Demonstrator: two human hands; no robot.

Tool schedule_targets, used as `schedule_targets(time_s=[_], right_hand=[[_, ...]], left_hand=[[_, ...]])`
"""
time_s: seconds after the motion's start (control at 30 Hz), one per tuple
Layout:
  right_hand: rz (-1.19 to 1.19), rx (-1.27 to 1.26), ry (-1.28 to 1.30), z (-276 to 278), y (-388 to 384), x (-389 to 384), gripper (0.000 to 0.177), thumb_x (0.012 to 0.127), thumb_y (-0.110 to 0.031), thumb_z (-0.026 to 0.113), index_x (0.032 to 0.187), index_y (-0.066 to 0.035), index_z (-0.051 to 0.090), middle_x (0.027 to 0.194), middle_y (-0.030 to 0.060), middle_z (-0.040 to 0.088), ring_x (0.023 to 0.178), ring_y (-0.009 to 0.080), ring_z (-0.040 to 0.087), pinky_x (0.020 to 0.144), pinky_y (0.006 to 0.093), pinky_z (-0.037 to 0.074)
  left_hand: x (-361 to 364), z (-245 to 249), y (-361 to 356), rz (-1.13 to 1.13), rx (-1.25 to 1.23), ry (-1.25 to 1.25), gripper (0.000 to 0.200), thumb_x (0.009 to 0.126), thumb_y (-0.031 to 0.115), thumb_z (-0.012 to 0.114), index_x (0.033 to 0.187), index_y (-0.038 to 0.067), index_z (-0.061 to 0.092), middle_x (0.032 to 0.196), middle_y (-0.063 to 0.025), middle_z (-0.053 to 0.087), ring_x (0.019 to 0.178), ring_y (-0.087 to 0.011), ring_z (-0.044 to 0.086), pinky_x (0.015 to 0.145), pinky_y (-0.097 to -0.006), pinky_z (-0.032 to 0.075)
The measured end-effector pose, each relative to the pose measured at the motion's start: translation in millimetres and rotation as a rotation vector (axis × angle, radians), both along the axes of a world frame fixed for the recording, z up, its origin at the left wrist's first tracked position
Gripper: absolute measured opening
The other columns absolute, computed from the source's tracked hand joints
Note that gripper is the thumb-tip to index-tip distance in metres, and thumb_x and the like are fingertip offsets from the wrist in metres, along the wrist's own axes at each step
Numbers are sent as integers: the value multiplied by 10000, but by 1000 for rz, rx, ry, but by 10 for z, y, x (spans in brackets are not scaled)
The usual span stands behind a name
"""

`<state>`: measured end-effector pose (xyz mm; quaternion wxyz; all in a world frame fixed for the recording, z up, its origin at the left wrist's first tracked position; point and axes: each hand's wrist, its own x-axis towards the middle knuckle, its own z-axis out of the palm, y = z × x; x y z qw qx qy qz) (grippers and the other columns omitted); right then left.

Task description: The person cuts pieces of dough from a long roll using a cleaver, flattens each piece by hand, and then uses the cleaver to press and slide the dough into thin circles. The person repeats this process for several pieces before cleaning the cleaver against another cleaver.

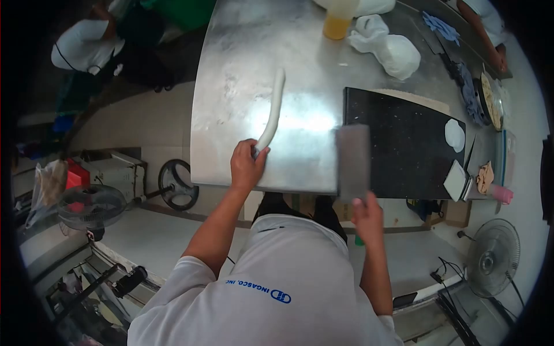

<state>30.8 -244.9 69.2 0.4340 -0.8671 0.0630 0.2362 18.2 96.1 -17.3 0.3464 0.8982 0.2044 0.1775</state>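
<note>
A long white rope of dough (276,106) lies on the steel table, slightly curved and pointing away from me. My left hand (247,164) is closed around its near end. In my right hand (367,213) is a cleaver (354,161) with a broad rectangular blade, blurred by motion. The blade is over the left edge of a black board (398,144), apart from the dough. A thin white dough round (455,135) lies on the board's right side.
On the steel table (236,86) stand a container of yellow liquid (336,26) and a white bag (398,55). A white square-faced block (456,180) sits at the board's right corner. Co-workers (86,43) are at the far left and upper right. A fan (493,256) stands right.
</note>
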Motion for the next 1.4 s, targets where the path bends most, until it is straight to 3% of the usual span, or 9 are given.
schedule_targets(time_s=[0.07, 0.27, 0.6, 0.7, 0.77, 0.8, 1.03, 1.27, 1.4], right_hand=[[443, -256, -484, 141, 637, 33, 146, 1014, -180, 554, 1095, -65, 590, 884, 209, 666, 756, 426, 677, 643, 489, 546], [913, -528, -343, 87, 1713, 226, 192, 973, -123, 509, 1144, -40, 540, 951, 196, 655, 762, 408, 701, 673, 497, 580], [323, -190, -75, 17, 71, -528, 222, 971, -191, 624, 1077, 1, 587, 944, 219, 697, 888, 437, 689, 754, 517, 530], [0, -25, -65, -27, -616, -1093, 303, 962, -272, 676, 1059, 10, 619, 907, 197, 716, 839, 363, 717, 738, 453, 546], [-172, 74, -121, 6, -1040, -1273, 357, 959, -330, 697, 1054, 8, 632, 890, 191, 723, 804, 327, 732, 725, 420, 559], [-252, 57, -132, 138, -1239, -1324, 356, 973, -334, 689, 1040, 11, 631, 856, 161, 709, 746, 264, 708, 685, 393, 554], [-960, 323, -546, 162, -2127, -200, 356, 1048, -309, 579, 1215, 5, 600, 1032, 78, 645, 782, 131, 632, 656, 304, 575], [-1173, 587, -51, -491, -2283, 672, 183, 1045, -302, 583, 1014, -135, 516, 712, -3, 522, 551, 120, 521, 468, 288, 429], [-638, 376, 131, -375, -1566, -149, 215, 1008, -241, 633, 1138, -71, 612, 746, 54, 619, 535, 153, 575, 497, 334, 490]], left_hand=[[-49, -42, 127, -62, -29, 8, 296, 834, 168, 836, 1007, 13, 653, 878, -129, 637, 768, -298, 628, 691, -423, 523], [-12, -47, 347, -267, 72, -8, 213, 776, 63, 805, 947, 31, 681, 848, -151, 646, 799, -359, 637, 712, -453, 526], [620, 518, 84, -286, -64, 101, 245, 940, 201, 672, 774, 23, 705, 681, -132, 556, 733, -328, 571, 683, -427, 488], [890, 521, -761, -901, 117, 80, 406, 980, 314, 666, 688, 33, 684, 801, -149, 633, 834, -329, 587, 797, -450, 482], [977, 503, -1437, -1204, 562, 96, 328, 957, 379, 671, 1106, 89, 706, 1363, -128, 608, 1332, -378, 505, 1145, -593, 353], [959, 369, -1689, -1256, 671, 63, 546, 1000, 512, 559, 1446, 197, 545, 1601, -124, 395, 1549, -373, 237, 1231, -676, 136], [1386, 499, -2609, -1544, 758, 232, 739, 1007, 709, 311, 1615, 289, 333, 1702, -101, 217, 1585, -375, 104, 1247, -656, 14], [1487, 421, -2796, -1424, 649, 215, 720, 1012, 654, 397, 1609, 255, 352, 1695, -124, 235, 1584, -382, 114, 1275, -565, 43], [1516, 723, -2741, -1476, 572, 186, 747, 993, 663, 440, 1604, 239, 365, 1676, -222, 225, 1577, -399, 135, 1260, -595, 76]])
